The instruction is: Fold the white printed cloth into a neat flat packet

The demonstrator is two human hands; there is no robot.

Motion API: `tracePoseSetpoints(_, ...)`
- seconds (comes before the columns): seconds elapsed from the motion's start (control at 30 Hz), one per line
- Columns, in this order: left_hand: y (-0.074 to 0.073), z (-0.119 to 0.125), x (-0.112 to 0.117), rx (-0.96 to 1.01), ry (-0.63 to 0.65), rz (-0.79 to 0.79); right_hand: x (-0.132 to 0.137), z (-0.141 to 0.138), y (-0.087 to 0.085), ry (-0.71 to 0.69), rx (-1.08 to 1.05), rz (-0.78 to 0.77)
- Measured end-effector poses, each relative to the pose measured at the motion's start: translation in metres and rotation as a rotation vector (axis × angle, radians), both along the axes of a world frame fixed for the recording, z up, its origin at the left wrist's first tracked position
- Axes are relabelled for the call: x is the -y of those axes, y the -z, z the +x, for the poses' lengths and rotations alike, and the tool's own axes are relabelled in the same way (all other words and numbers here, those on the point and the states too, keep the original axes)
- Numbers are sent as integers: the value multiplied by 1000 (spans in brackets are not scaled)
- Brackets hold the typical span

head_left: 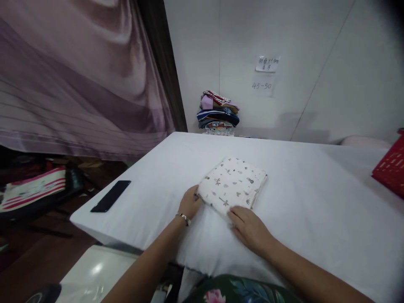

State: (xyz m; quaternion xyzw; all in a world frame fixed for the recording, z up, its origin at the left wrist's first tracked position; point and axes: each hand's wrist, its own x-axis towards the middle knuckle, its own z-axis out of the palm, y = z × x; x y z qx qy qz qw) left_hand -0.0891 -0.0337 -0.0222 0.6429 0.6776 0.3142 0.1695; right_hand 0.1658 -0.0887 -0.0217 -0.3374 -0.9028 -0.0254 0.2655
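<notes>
A white cloth (pixel 233 181) printed with small plants and other motifs lies folded into a thick, flat rectangle on the white-covered table. At its left corner, my left hand (pixel 190 203) grips the edge, with the fingertips partly hidden. My right hand (pixel 249 227) holds the near corner, its thumb side over the top and the other fingers against the folded edge. Layers of the fold show along the cloth's right side.
A dark phone (pixel 110 196) lies near the left edge of the table (pixel 303 193). Behind the far edge rises a stack of folded fabrics (pixel 218 113). A red basket (pixel 391 164) stands at the right, and a pink curtain (pixel 78 75) hangs at the left.
</notes>
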Motion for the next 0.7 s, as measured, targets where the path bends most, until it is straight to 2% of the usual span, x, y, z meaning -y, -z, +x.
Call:
tracePoseSetpoints(0.1, -1, 3, -5, -17, -51, 32, -1, 2, 3, 24, -22, -12)
tracePoseSetpoints(0.23, 0, 5, -12, 16, -108, 71, -3, 7, 5, 62, -69, -107)
tracePoseSetpoints(0.53, -1, -6, -26, -282, -26, -22, -1, 5, 16, 41, -67, -37)
tracePoseSetpoints(0.7, -2, -10, -28, -263, -33, -50, 3, 0, 19, 25, -41, 6)
